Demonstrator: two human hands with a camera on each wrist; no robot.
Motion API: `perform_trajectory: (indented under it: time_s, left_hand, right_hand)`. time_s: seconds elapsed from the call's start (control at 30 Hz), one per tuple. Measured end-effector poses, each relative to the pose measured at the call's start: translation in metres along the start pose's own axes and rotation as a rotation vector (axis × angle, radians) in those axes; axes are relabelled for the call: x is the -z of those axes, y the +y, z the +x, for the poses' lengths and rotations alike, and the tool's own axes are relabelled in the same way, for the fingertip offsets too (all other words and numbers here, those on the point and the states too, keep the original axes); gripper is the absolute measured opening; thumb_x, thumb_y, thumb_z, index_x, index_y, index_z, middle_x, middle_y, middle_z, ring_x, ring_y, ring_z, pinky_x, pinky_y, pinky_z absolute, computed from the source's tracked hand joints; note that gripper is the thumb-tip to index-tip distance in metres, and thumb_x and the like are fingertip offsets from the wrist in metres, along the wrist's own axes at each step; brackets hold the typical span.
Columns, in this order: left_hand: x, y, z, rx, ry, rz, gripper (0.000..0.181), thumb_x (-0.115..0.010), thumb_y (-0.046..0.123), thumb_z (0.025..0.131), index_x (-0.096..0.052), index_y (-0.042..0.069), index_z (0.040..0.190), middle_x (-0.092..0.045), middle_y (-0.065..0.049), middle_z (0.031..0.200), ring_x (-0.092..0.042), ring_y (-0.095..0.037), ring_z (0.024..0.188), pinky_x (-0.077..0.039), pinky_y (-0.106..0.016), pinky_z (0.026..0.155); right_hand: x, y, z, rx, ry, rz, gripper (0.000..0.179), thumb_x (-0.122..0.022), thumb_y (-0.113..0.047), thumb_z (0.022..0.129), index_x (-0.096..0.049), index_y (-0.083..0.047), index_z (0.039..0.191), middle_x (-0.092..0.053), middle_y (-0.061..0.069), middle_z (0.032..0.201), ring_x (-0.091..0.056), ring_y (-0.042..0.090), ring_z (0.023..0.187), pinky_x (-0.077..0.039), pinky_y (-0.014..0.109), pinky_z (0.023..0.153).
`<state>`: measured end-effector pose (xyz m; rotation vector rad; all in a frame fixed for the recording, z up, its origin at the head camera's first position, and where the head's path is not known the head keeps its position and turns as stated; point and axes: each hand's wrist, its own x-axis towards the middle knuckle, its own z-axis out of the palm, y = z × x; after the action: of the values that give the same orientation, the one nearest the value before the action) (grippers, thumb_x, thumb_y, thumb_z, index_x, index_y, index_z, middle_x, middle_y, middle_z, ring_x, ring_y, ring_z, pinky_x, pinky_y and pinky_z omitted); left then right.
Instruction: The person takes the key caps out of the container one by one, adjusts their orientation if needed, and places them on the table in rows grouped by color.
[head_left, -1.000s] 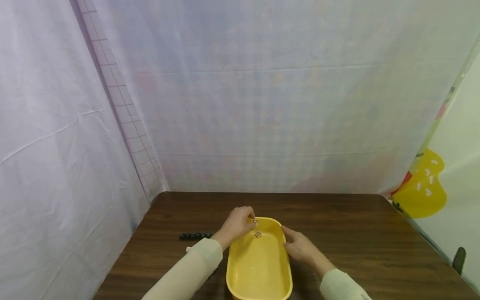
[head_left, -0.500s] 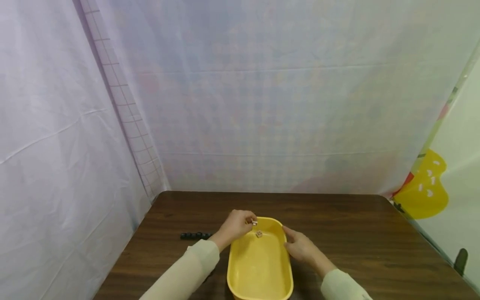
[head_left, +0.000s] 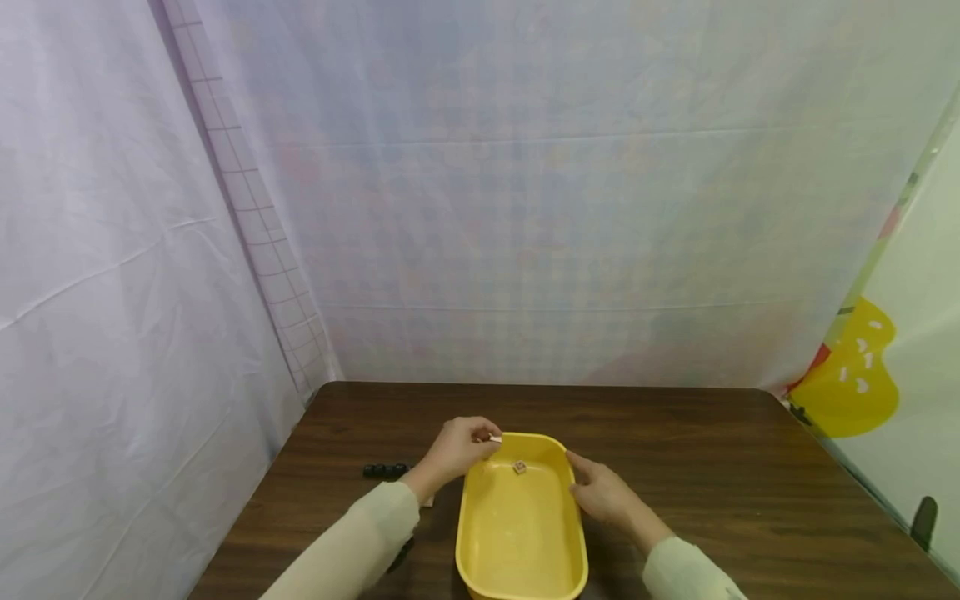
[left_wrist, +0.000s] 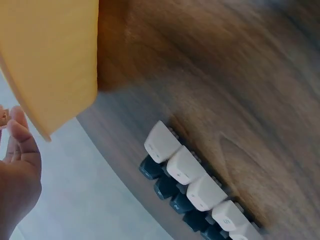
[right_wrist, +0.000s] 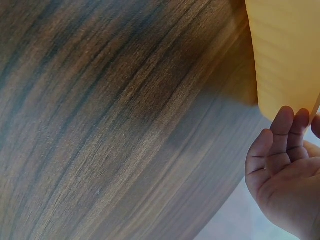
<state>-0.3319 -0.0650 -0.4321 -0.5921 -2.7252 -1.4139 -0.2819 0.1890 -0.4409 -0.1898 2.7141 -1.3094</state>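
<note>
My left hand (head_left: pixel 459 446) is at the far left rim of a yellow plastic tub (head_left: pixel 522 533). Between thumb and fingertips it pinches a small pale keycap (head_left: pixel 495 438), partly covered by the fingers. In the left wrist view the hand (left_wrist: pixel 20 170) and the keycap (left_wrist: pixel 4 117) sit at the left edge. One more small pale keycap (head_left: pixel 519 467) lies inside the tub near its far end. My right hand (head_left: pixel 603 493) holds the tub's right side near the far corner; in the right wrist view its fingers (right_wrist: pixel 283 122) are bent against the outer wall.
Left of the tub, a row of white keycaps (left_wrist: pixel 205 192) runs beside a row of black keycaps (left_wrist: pixel 165 187) on the dark wooden table (head_left: pixel 675 450). The left sleeve hides part of that area in the head view. Pale cloth sheets (head_left: pixel 525 208) hang behind the table.
My left hand has moved left from over the tub's inside to its rim, and the pinched keycap has turned. The right hand stays on the tub.
</note>
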Motion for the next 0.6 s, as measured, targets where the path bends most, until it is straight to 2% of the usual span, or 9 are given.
perform_trajectory:
  time_s: [0.17,0.23,0.43,0.6]
  left_hand:
    - [0.009,-0.003,-0.008,0.000,0.017,0.002,0.015,-0.069,0.015,0.095,-0.072,0.009,0.108,-0.067,0.000,0.104,-0.062,-0.019,0.096,-0.055,-0.035,0.076]
    - [0.012,-0.006,-0.011,0.014,0.023,0.009,0.016,-0.069,0.015,0.095,-0.072,0.008,0.109,-0.067,0.000,0.104,-0.063,-0.019,0.096,-0.055,-0.036,0.077]
    - [0.026,-0.017,-0.022,0.046,0.036,-0.011,0.018,-0.070,0.016,0.093,-0.072,0.006,0.109,-0.068,0.000,0.098,-0.064,-0.017,0.088,-0.056,-0.037,0.074]
    - [0.040,-0.029,-0.031,0.016,0.085,0.018,0.013,-0.071,0.010,0.089,-0.074,0.007,0.101,-0.070,-0.002,0.096,-0.066,-0.020,0.089,-0.056,-0.034,0.072]
  right_hand:
    - [0.001,0.000,0.000,0.002,-0.004,-0.022,0.059,-0.058,-0.002,0.090,-0.041,0.006,0.146,-0.053,0.031,0.135,-0.060,0.028,0.095,-0.049,0.039,0.077]
    - [0.001,0.000,0.000,0.000,-0.006,-0.017,0.059,-0.058,-0.001,0.090,-0.041,0.006,0.147,-0.054,0.031,0.133,-0.060,0.029,0.095,-0.050,0.041,0.079]
    - [0.000,-0.002,-0.001,0.008,0.000,0.002,0.060,-0.058,0.000,0.089,-0.041,0.008,0.146,-0.060,0.029,0.126,-0.061,0.025,0.087,-0.050,0.036,0.073]
    - [0.000,-0.001,-0.001,0.001,0.002,0.017,0.061,-0.058,0.001,0.089,-0.040,0.008,0.146,-0.063,0.027,0.120,-0.061,0.023,0.080,-0.049,0.033,0.066]
